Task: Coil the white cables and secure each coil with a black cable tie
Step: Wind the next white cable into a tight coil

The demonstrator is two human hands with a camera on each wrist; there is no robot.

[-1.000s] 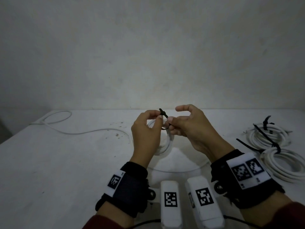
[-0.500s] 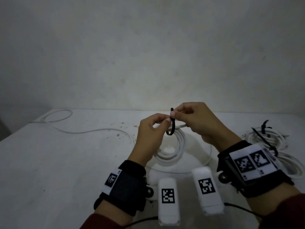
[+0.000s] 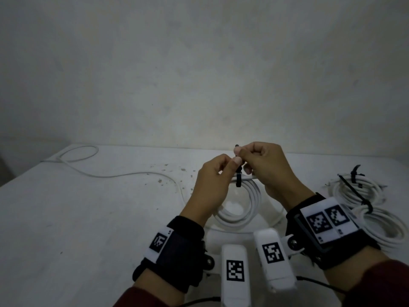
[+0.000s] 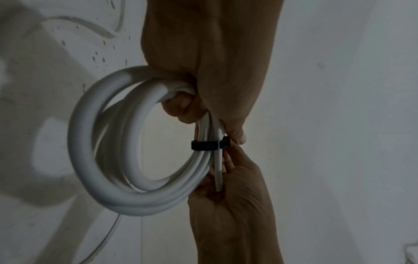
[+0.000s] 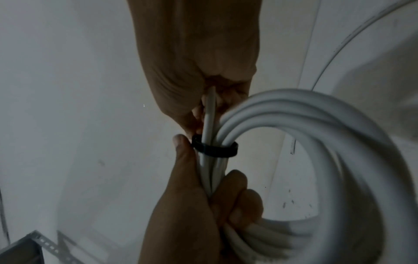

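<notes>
Both hands, left hand (image 3: pixel 212 180) and right hand (image 3: pixel 269 169), pinch the upright black cable tie (image 3: pixel 304 179) around the hanging white coil (image 3: pixel 241 209).

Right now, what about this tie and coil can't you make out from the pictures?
- Tie tail: head view, hidden inside the right hand.
- Tie's lock: both wrist views, too dark to tell whether it is fully cinched.
- Coil near side: right wrist view, blurred.
- Left hand grip on the coil: head view, covered by its own back.
</notes>
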